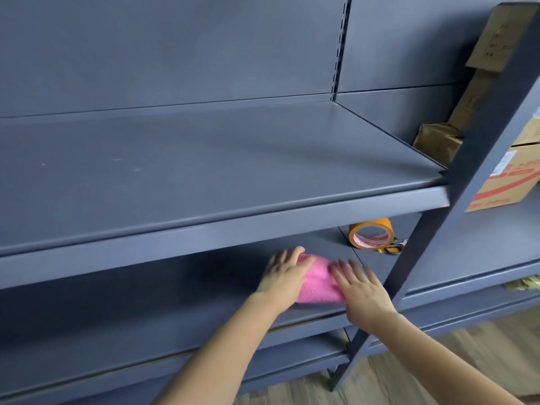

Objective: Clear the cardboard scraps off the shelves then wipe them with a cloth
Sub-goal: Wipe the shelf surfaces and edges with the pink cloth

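A pink cloth (317, 283) lies on the lower grey shelf (175, 325), near its right end. My left hand (285, 276) presses flat on the cloth's left side, fingers straight. My right hand (361, 287) presses on its right side, fingers spread and blurred. The upper grey shelf (204, 159) above them is bare, with a few faint specks at its left. No cardboard scraps show on these two shelves.
An orange tape roll (371, 236) and yellow-handled scissors (393, 248) sit at the back right of the lower shelf. A grey upright post (455, 182) slants down beside my right hand. Cardboard boxes (508, 182) fill the neighbouring shelf unit. Wooden floor (438, 361) lies below.
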